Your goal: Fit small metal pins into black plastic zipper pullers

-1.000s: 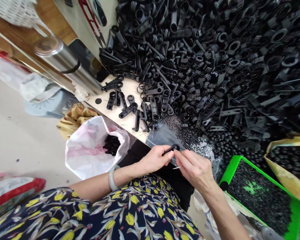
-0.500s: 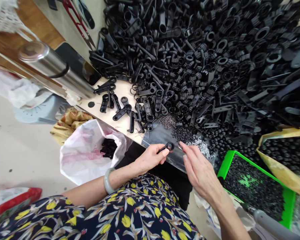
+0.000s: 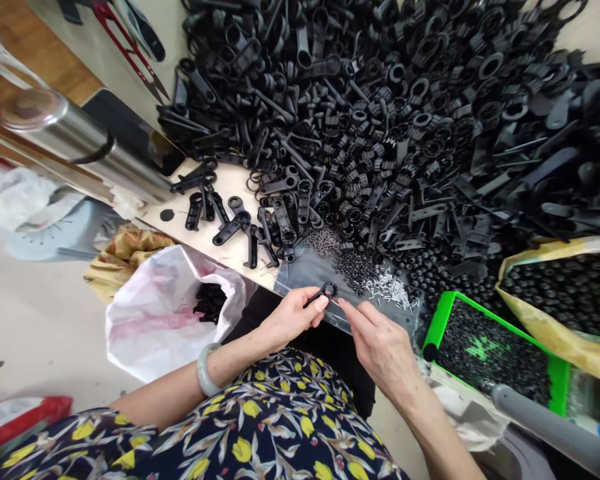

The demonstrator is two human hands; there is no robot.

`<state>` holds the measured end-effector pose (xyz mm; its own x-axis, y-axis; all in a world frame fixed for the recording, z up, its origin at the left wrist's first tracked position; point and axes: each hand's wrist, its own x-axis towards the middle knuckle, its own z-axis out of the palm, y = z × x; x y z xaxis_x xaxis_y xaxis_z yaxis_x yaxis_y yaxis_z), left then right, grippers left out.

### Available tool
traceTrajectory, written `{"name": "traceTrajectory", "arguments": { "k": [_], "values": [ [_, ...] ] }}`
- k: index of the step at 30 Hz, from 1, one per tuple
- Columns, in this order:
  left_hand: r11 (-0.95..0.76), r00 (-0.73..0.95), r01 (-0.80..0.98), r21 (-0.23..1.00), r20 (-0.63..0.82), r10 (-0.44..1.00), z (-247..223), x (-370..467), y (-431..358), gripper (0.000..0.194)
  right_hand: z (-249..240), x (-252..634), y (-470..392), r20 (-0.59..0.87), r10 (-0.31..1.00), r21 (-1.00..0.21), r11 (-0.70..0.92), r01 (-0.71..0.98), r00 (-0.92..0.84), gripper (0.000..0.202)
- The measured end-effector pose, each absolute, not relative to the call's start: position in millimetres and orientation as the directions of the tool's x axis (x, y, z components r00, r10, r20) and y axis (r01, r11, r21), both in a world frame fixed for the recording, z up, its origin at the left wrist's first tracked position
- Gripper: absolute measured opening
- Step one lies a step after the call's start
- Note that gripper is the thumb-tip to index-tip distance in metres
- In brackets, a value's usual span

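Note:
Between the thumb and fingers of my left hand (image 3: 296, 316) is a black ring-ended plastic part (image 3: 329, 291), its ring pointing right. My right hand (image 3: 380, 340) pinches a small silver pin (image 3: 335, 303) at its fingertips, right beside the ring. Just beyond the hands, silver pins (image 3: 390, 289) lie scattered on a dark plastic sheet (image 3: 305, 270), next to small black pieces (image 3: 356, 267) and small brownish pieces (image 3: 323, 241). Several black lever parts (image 3: 235, 227) rest on the pale board to the left.
A huge heap of black parts (image 3: 360, 120) covers the back. At the left stand a steel flask (image 3: 90, 143) and an open white bag (image 3: 150, 313). On the right are a green tray (image 3: 435, 327), a yellow bag (image 3: 555, 327) and a grey tube (image 3: 540, 417).
My right hand has come closer to my left, bringing the silver pin up to the ring of the black part. The whole view has shifted slightly.

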<state>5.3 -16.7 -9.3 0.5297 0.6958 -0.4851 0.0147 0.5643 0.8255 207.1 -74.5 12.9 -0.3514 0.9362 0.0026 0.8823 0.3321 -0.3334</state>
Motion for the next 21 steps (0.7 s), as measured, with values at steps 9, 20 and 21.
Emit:
{"name": "traceTrajectory", "arguments": {
  "k": [9,20,21],
  "values": [
    [0.538,0.531,0.011,0.843,-0.46,0.712,-14.0,4.1,-18.4,0.047,15.8,207.2,-75.3,0.052,0.947,-0.25,0.319,0.914,-0.316,0.035],
    [0.562,0.514,0.004,0.827,-0.483,0.709,-18.6,4.4,-20.5,0.048,18.6,200.9,-76.2,0.041,0.94,-0.145,0.342,0.928,-0.34,0.039],
    [0.565,0.507,0.005,0.825,-0.49,0.709,-18.1,4.7,-20.7,0.048,19.2,199.6,-76.3,0.048,0.937,-0.131,0.348,0.928,-0.345,0.039]
  ]
}}
